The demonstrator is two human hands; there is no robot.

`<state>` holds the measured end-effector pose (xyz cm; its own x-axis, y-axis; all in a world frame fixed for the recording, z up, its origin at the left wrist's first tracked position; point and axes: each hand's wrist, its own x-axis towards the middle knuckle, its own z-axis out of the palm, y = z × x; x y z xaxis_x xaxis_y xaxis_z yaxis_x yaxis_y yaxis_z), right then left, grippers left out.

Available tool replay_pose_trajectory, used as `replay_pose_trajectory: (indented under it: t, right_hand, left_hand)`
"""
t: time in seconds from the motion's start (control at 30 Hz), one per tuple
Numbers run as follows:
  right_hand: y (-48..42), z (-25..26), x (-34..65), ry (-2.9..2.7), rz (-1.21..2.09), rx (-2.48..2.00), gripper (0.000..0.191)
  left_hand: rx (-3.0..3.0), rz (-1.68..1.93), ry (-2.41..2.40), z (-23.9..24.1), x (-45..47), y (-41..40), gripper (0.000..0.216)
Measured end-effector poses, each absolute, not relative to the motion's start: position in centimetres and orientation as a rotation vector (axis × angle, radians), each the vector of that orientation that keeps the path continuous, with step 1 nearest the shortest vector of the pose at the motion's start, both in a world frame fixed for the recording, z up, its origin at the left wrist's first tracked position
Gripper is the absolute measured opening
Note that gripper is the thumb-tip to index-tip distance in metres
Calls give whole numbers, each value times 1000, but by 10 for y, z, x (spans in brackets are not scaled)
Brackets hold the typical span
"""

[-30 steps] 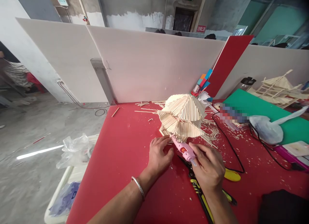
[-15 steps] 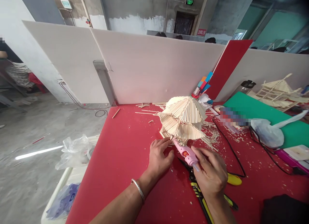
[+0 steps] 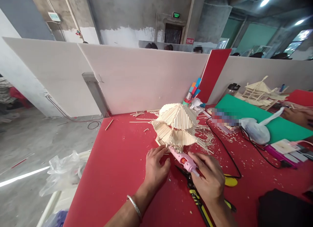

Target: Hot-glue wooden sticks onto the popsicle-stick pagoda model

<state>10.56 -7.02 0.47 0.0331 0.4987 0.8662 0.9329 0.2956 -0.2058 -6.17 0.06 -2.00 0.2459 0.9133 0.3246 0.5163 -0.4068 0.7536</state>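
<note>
The single head-worn camera looks forward and down from close above the red tabletop (image 3: 117, 175), facing the pale partition (image 3: 146, 80) beyond.

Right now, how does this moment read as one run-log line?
Left hand: open, beside stick model | Right hand: gripping pink glue gun | Red table: black-yellow hand tool

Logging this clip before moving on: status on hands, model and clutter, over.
Right hand gripping pink glue gun. Left hand at near edge of stick model. Yellow-black cutters close by.
</note>
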Motion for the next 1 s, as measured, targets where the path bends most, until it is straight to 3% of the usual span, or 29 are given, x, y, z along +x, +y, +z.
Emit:
replay_pose_trajectory:
  t: [0.5,1.0]
  right_hand:
    - [-86,31,137,-1697,-511,-1243,38]
    - [-88,26,147,-1496,-764,-1428,35]
  left_hand:
    - [2023,1169,1397,-27,-63,3,35]
    - [2059,1108,1314,-24,-65,4,30]
